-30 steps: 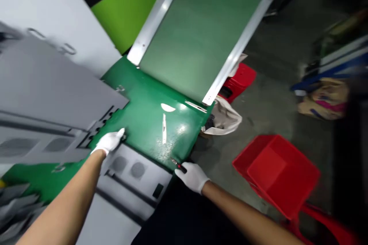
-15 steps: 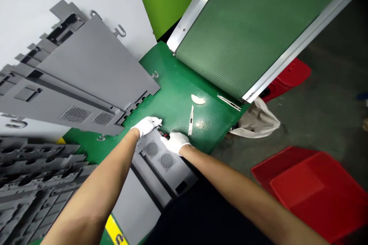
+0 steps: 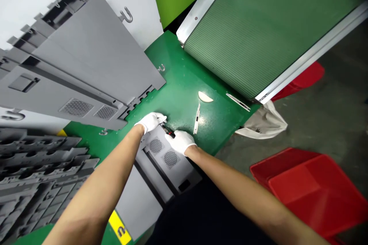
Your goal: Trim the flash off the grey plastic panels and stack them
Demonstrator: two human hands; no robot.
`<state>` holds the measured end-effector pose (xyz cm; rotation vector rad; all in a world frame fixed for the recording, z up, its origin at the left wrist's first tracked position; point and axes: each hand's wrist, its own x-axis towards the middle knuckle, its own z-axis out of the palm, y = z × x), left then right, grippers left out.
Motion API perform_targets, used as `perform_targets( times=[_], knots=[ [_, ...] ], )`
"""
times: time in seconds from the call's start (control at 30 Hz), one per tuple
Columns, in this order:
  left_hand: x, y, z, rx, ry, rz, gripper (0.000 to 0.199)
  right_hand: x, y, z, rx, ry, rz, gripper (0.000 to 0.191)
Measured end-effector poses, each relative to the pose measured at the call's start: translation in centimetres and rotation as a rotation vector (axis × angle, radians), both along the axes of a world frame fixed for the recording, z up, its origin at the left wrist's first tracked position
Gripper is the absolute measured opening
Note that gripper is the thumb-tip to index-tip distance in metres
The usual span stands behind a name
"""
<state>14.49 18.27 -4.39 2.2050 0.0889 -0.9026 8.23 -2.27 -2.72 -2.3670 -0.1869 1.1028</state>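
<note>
A grey plastic panel with two round-cornered mesh grilles lies in front of my body, partly covered by my dark clothing. My left hand, in a white glove, is closed on the panel's far edge. In my white-gloved right hand is a pair of pliers with a red and black handle. The pliers' front end points at the panel edge beside my left fingertips; its tips are too small to make out. A utility knife lies on the green table just beyond my right hand.
A pale half-round piece and a second slim knife-like tool lie near the conveyor belt. More grey panels lean at left, others stacked below. At right are a white bag and a red bin.
The view has shifted slightly, so the surroundings sit a little differently. Both hands stay at the panel's far edge, and more of the pliers shows between them.
</note>
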Motion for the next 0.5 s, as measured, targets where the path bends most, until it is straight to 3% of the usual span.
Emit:
perform_targets(
  times=[0.5],
  knots=[
    [0.0, -0.1, 0.0, 0.003, 0.012, 0.003, 0.062, 0.6, 1.4, 0.1, -0.007, -0.061, 0.019, 0.065]
  ],
)
